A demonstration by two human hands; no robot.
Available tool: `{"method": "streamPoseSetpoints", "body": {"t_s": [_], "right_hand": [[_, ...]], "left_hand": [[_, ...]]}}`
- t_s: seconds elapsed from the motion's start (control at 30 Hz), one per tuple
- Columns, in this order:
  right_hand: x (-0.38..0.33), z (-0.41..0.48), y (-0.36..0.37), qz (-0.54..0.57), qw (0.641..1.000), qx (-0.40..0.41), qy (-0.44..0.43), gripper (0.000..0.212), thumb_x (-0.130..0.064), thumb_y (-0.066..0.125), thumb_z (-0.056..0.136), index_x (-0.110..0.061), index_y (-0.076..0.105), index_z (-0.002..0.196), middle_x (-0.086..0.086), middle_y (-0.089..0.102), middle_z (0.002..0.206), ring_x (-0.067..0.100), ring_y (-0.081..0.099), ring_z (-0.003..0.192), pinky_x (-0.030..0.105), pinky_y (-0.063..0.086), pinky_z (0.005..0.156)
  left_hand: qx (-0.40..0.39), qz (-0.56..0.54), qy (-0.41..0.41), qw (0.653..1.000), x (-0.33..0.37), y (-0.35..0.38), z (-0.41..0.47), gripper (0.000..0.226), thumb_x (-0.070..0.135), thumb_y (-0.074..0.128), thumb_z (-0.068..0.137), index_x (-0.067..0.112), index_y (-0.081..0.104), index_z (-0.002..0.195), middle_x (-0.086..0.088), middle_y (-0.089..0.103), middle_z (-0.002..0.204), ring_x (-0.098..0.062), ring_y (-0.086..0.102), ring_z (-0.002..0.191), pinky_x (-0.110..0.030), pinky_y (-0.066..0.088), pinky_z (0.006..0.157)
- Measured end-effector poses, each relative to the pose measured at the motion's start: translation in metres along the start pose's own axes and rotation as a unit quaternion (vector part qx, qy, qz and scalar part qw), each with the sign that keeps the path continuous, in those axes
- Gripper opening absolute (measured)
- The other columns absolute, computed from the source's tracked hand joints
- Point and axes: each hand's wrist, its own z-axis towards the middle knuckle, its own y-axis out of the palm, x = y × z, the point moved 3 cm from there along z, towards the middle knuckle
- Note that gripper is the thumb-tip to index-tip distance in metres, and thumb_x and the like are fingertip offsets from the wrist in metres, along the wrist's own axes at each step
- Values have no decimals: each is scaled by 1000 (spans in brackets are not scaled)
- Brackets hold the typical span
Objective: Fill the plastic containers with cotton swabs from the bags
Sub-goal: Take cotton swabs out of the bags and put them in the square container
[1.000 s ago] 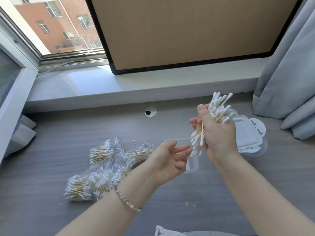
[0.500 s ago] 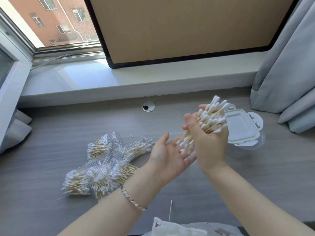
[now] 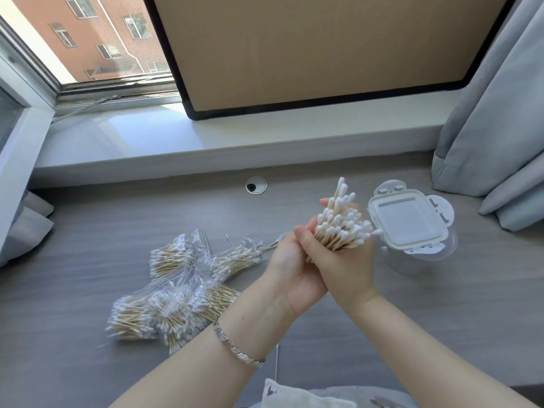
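- Grey wood-grain desk is seen below a white window sill, with a pale curtain at the far right.
- Several clear bags of cotton swabs are heaped on the desk at the near left, well apart from the lidded container.
- A loose bundle of swabs is held above the desk at the centre, its tips fanned toward the far side. The right hand is wrapped round the stems.
- The left hand is pressed against the bundle's lower end from the left. Whether its fingers close round the stems cannot be told.
- A plastic container stands just right of the bundle, with a lid laid on top, flaps splayed.
- A clear rim, probably a second container, is glimpsed beyond the left hand, mostly hidden.
- The step in hand is judged to be squaring up the bundle before loading.
- An open container is needed next: either the lid is lifted off or the hidden one is used. The bundle is then lowered in, with a firm grip so no swabs slip out.
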Motion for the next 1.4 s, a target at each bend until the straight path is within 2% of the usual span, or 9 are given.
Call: {"method": "streamPoseSetpoints", "body": {"t_s": [0.1,0.27,0.4,0.6,0.77,0.93,1.07,1.27,1.4], "right_hand": [[1,4,-4,3,999,-7,49,31,1,73,72,-27,60,73,-16,64,60,-8,60,60,8,47,59],[19,-2,-18,-14,966,-175,188,20,2,67,78,-16,63,70,-5,62,59,12,59,56,35,53,67],[48,-35,-32,2,908,-245,341,16,3,64,80,-12,58,76,-3,57,58,12,57,50,28,52,60],[83,-94,-59,56,824,-276,491,15,6,63,76,-6,56,77,-1,57,52,11,58,48,22,52,51],[91,-111,-68,51,804,-282,521,12,-1,62,62,-7,57,72,-1,59,47,10,59,45,20,50,47],[89,-109,-69,70,792,-279,538,18,13,52,82,-3,56,73,1,61,49,11,62,46,20,53,49],[89,-104,-69,92,805,-254,529,17,15,53,81,0,54,90,7,58,66,14,64,52,23,53,50],[83,-105,-70,112,799,-241,540,12,4,60,66,-2,63,77,7,64,54,16,64,51,23,54,51],[87,-109,-73,79,794,-226,558,11,7,57,78,-2,63,78,8,62,54,17,63,51,26,54,53]], "left_hand": [[44,130,9,991,2,-6,-2,26,30,47,84,16,68,90,2,61,92,-10,60,80,-25,47,72],[100,350,177,914,22,-17,-7,29,38,37,95,23,58,108,0,65,110,-9,65,88,-21,51,72],[67,450,177,872,2,-27,-16,18,21,42,97,24,58,105,5,63,110,-11,63,103,-37,47,94],[8,624,87,776,-48,-65,-27,21,16,47,95,23,65,102,10,67,99,5,60,93,-12,45,87],[9,614,60,787,-71,-84,-30,27,31,42,84,27,63,101,13,64,106,3,57,103,-15,42,95],[-28,591,7,806,-75,-84,-28,34,31,37,86,16,67,90,4,68,98,-1,61,94,-15,45,90],[-28,604,47,795,-69,-80,-27,37,33,30,90,26,60,111,12,61,118,6,53,110,-15,37,100],[-77,616,19,784,-80,-80,-31,40,32,29,91,22,51,123,15,50,128,11,44,120,-8,29,103],[-113,623,-44,773,-82,-86,-33,45,36,29,90,19,52,125,11,51,129,9,45,120,-10,30,104]]}}
